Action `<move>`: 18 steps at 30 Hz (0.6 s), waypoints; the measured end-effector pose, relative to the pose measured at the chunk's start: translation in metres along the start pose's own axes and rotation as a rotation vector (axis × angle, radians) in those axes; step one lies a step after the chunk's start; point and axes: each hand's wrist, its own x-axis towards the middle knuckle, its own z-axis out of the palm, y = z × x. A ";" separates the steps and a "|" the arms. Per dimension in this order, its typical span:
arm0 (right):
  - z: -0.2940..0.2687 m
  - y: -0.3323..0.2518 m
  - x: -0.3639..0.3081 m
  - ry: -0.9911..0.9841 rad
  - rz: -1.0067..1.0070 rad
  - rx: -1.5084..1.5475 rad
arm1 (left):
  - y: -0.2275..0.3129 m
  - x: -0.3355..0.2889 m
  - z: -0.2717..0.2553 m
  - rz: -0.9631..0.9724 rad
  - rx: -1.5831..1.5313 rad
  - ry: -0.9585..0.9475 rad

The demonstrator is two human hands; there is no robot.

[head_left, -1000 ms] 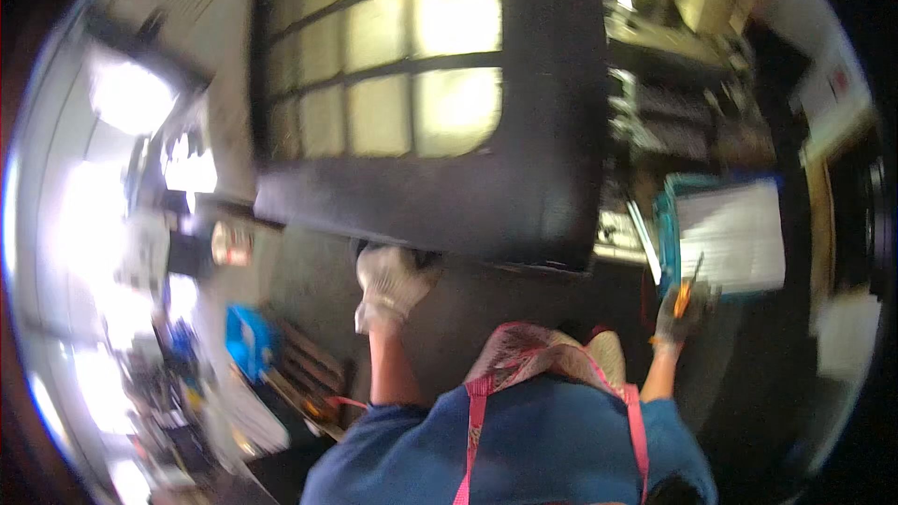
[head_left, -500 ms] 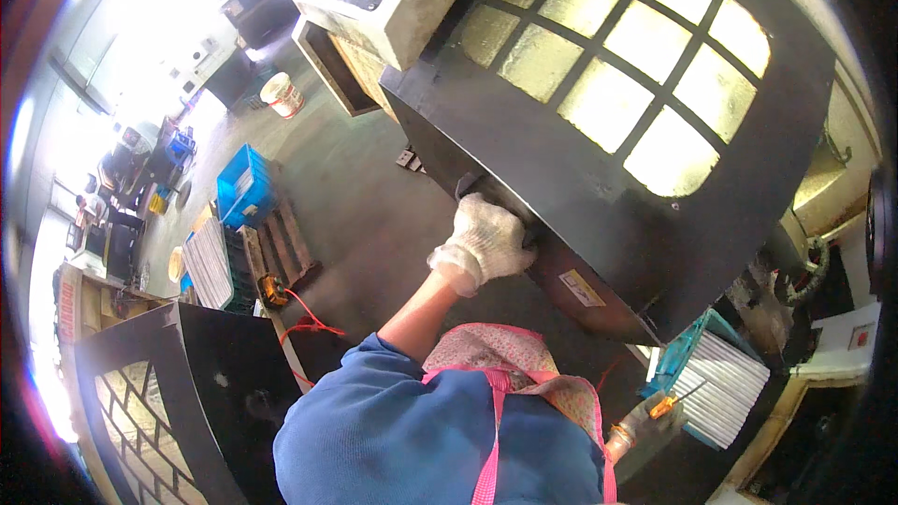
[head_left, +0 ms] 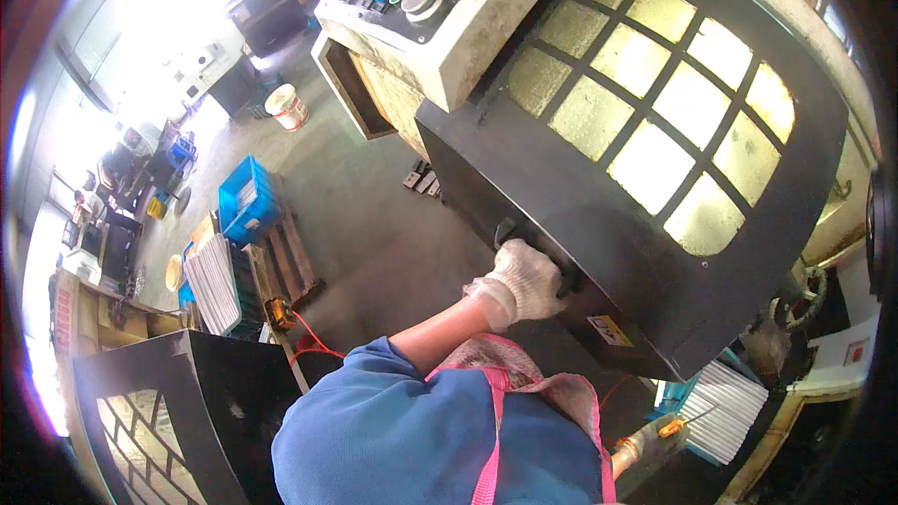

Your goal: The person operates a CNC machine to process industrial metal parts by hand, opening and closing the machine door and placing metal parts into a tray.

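Observation:
My left hand [head_left: 528, 282], in a whitish knit glove, is closed round the black handle [head_left: 505, 229] on the edge of a dark machine door [head_left: 580, 196]. The handle is partly hidden by the fingers. The door has a gridded window [head_left: 669, 103] with pale, lit panes. Low on the right, my right hand [head_left: 652, 441], also gloved, grips a screwdriver [head_left: 672, 427] by its orange-yellow handle, the thin shaft pointing to the right. Beside that hand, a teal crate [head_left: 675, 395] holds several long white bars [head_left: 725, 411].
A control panel [head_left: 398, 2] with knobs and buttons juts out beyond the door. On the left are a blue crate [head_left: 248, 201], a wooden pallet [head_left: 290, 252], more pale bars [head_left: 215, 281], a red cord [head_left: 313, 337] and a dark windowed cabinet [head_left: 224, 411]. A white bucket [head_left: 286, 108] stands farther off.
The machine, its door and the control panel sit farther right and lower in view. My left hand has shifted the same way, still on the handle. My right hand keeps the screwdriver.

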 end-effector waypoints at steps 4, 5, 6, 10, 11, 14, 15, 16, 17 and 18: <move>0.019 0.008 -0.008 0.071 0.003 0.010 | -0.003 0.000 -0.007 0.019 -0.020 -0.017; 0.019 0.008 -0.009 0.088 -0.013 -0.019 | -0.003 -0.001 -0.007 0.014 -0.025 -0.016; 0.018 0.006 -0.009 0.081 0.023 -0.020 | -0.003 -0.001 -0.007 0.026 -0.044 -0.018; 0.003 -0.015 0.001 -0.116 0.214 -0.090 | -0.003 0.002 -0.002 0.037 -0.055 -0.020; -0.002 -0.021 0.004 -0.132 0.243 -0.100 | -0.003 0.002 0.000 0.032 -0.053 -0.018; -0.012 -0.035 0.008 -0.053 0.280 -0.061 | -0.006 0.001 0.009 0.080 -0.055 0.069; -0.013 -0.037 0.009 -0.148 0.347 -0.098 | -0.007 0.002 0.012 0.087 -0.055 0.093; -0.013 -0.036 0.010 -0.177 0.369 -0.121 | -0.007 0.003 0.014 0.088 -0.044 0.117; -0.012 -0.035 0.011 -0.202 0.408 -0.134 | -0.008 0.004 0.016 0.088 -0.033 0.141; -0.010 -0.034 0.012 -0.223 0.386 -0.138 | -0.008 0.004 0.017 0.082 -0.013 0.122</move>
